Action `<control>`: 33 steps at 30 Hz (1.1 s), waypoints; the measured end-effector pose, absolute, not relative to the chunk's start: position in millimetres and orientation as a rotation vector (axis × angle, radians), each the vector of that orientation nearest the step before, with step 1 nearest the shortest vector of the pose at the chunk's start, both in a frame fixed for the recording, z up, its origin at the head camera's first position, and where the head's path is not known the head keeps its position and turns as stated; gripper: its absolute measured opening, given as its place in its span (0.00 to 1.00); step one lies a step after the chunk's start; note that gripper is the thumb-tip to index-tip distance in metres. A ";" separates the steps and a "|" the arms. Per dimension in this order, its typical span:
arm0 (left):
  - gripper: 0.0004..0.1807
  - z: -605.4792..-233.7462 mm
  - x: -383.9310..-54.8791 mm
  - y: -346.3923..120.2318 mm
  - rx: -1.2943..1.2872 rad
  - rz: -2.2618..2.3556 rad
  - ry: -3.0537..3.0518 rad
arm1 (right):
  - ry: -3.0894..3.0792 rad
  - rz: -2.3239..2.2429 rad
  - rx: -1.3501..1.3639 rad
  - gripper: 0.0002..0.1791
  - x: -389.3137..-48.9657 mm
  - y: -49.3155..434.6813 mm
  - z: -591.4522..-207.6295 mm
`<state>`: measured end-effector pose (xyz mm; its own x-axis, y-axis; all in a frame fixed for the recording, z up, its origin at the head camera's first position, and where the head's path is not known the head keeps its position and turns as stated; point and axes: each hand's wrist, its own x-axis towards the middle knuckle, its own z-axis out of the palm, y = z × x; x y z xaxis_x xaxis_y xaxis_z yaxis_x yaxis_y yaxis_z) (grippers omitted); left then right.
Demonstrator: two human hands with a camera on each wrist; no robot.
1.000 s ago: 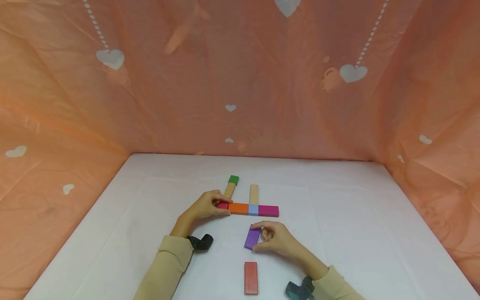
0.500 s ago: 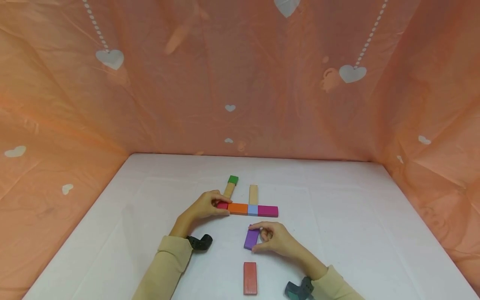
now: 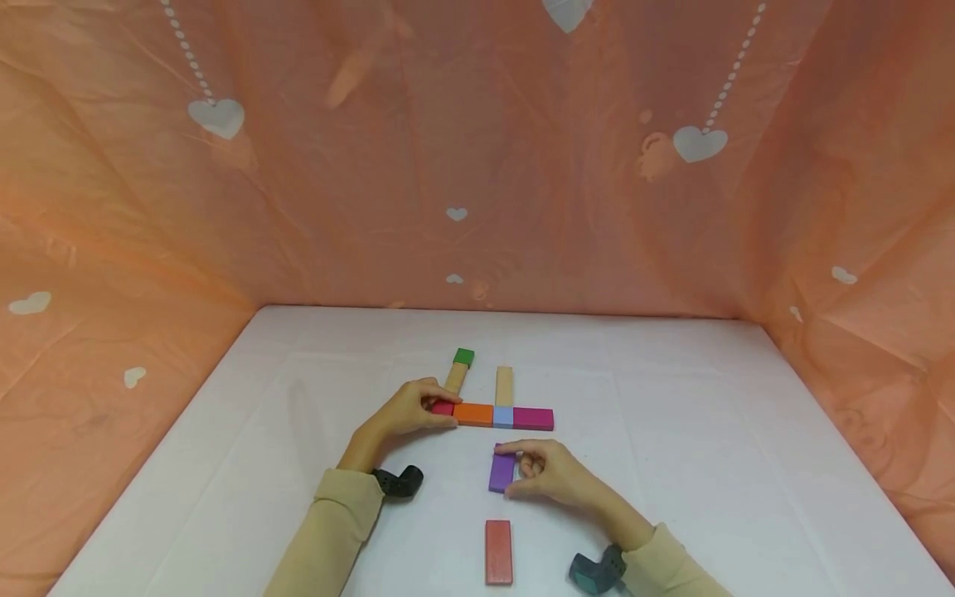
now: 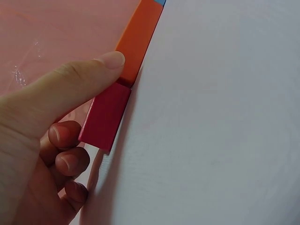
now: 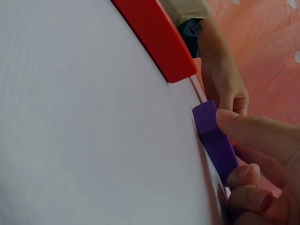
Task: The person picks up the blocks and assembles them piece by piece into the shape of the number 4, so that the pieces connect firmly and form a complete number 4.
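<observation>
In the head view my left hand (image 3: 406, 409) is at the left end of a row of blocks, its thumb and fingers pinching a crimson block (image 4: 105, 115). The thumb tip also reaches the orange block (image 3: 473, 414) beside it. A light blue block (image 3: 503, 417) and a magenta block (image 3: 533, 419) carry the row on to the right. My right hand (image 3: 555, 474) pinches a purple block (image 3: 501, 473) by its two ends, between thumb and index finger, just below the row. The purple block lies apart from the row, its long side pointing away from me.
One plain wood block (image 3: 505, 385) stands off the row behind the light blue one. Another plain wood block (image 3: 456, 377), tipped with a green block (image 3: 464, 357), slants behind the left hand. Nearer me lies a red block (image 3: 498, 552) on the white tabletop (image 3: 671, 431).
The right hand has turned the purple block a little straighter and shifted it slightly away from me. The left hand stays where it was on the row.
</observation>
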<state>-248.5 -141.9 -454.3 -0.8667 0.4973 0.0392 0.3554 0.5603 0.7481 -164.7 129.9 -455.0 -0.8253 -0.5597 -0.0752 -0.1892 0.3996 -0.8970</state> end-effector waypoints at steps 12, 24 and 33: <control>0.18 -456.3 -249.4 -143.4 0.704 1.213 2.605 | 2.195 -1.473 -0.767 0.29 -170.5 136.0 -457.6; 0.18 -456.8 -249.1 -143.1 0.689 1.216 2.590 | 2.149 -1.529 -0.699 0.26 -171.2 139.3 -459.9; 0.18 -456.1 -248.9 -143.1 0.708 1.211 2.599 | 2.184 -1.503 -0.689 0.25 -171.7 138.6 -459.5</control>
